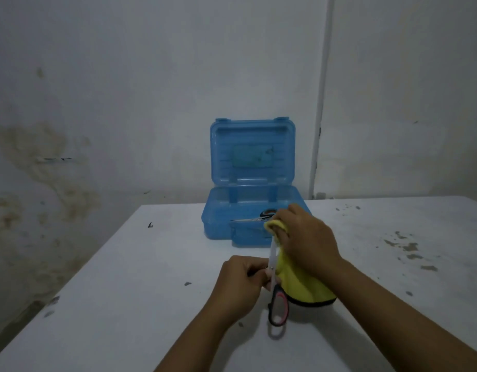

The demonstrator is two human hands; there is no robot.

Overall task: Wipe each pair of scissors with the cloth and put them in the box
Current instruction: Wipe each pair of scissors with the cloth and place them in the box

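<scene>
A pair of scissors point(277, 307) with black and red handles stands nearly upright over the white table, blades pointing away from me. My left hand point(238, 284) pinches it near the pivot. My right hand point(304, 237) grips a yellow cloth point(299, 285) with a dark hem and wraps it round the upper part of the blades, so the tips are hidden. Behind them the blue plastic box point(218, 218) stands open with its lid upright, and another pair of scissors point(259, 216) lies inside it.
The white table point(124, 304) has dark specks and a patch of brownish stains point(405, 247) at the right. Its left edge runs diagonally from the box towards me. A stained wall rises just behind the box.
</scene>
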